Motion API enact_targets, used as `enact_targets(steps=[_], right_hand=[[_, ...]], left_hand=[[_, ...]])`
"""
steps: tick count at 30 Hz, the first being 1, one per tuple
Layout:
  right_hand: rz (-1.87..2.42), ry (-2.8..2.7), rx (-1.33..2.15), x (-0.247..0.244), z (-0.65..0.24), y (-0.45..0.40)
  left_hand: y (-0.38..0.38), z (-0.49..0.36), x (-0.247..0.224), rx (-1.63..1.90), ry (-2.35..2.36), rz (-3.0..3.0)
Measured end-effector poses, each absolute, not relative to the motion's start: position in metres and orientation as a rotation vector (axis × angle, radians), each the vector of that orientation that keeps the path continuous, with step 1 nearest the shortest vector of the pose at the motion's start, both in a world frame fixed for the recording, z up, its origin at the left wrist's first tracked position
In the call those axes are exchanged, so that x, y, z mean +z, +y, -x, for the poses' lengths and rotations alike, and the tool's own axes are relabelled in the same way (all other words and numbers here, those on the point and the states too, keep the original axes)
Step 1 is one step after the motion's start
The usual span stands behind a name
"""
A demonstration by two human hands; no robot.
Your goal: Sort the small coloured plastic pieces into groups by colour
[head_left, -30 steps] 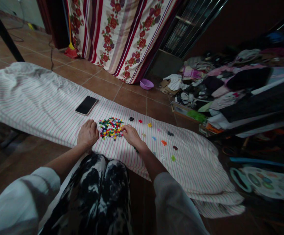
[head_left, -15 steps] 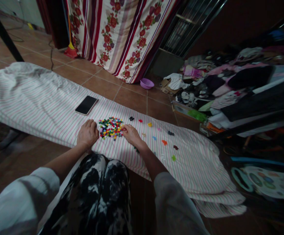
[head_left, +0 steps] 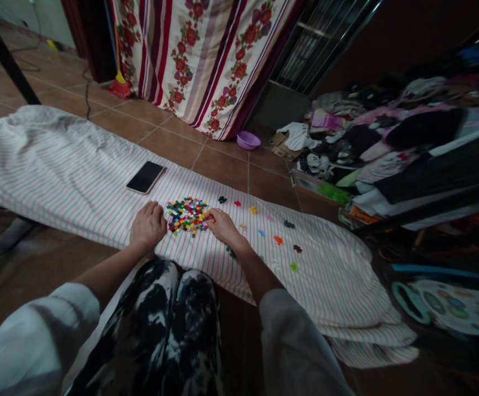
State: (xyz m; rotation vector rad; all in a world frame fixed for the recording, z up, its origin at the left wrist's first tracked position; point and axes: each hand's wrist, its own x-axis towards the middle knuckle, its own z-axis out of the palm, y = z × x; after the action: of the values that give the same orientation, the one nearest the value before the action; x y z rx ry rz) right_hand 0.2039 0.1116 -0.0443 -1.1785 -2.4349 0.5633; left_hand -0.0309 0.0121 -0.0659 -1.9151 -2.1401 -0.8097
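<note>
A pile of small multicoloured pieces (head_left: 186,215) lies on the striped cloth (head_left: 82,170). Resting at the pile's left edge, my left hand (head_left: 148,224) has its fingers curled together; anything under them is hidden. At the right edge of the pile, the fingertips of my right hand (head_left: 221,225) are pinched, and what they hold is too small to make out. Right of that hand are small separate groups by colour, among them black (head_left: 222,199), red (head_left: 237,203), yellow (head_left: 253,210), orange (head_left: 278,240) and lime green (head_left: 294,267).
A phone (head_left: 146,177) lies on the cloth, up and left of the pile. Beyond the cloth's far edge, a purple basin (head_left: 248,140) stands on the tiled floor near a floral curtain (head_left: 206,60). Clothes (head_left: 371,132) are heaped at the right.
</note>
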Motion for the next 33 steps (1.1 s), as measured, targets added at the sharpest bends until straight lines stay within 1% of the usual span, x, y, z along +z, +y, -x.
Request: enact_targets(steps=[9, 15, 18, 24, 28, 33], right_hand=[[1.051, -2.378, 0.556, -0.044, -0.202, 0.11], [1.114, -2.265, 0.502, -0.042, -0.202, 0.112], [1.231, -2.216, 0.438, -0.041, -0.209, 0.119], [1.667, -2.08, 0.208, -0.035, -0.242, 0.145], [1.927, -1.996, 0.161, -0.033, -0.258, 0.159], [2.023, -2.007, 0.141, -0.033, -0.26, 0.171]], left_hand=[[0.013, 0.031, -0.068, -0.801, -2.155, 1.903], [0.013, 0.032, -0.071, -0.77, -2.144, 1.904], [0.013, 0.032, -0.072, -0.767, -2.142, 1.897], [0.012, 0.031, -0.07, -0.781, -2.152, 1.906], [0.012, 0.03, -0.069, -0.818, -2.158, 1.923], [0.011, 0.03, -0.067, -0.832, -2.175, 1.924]])
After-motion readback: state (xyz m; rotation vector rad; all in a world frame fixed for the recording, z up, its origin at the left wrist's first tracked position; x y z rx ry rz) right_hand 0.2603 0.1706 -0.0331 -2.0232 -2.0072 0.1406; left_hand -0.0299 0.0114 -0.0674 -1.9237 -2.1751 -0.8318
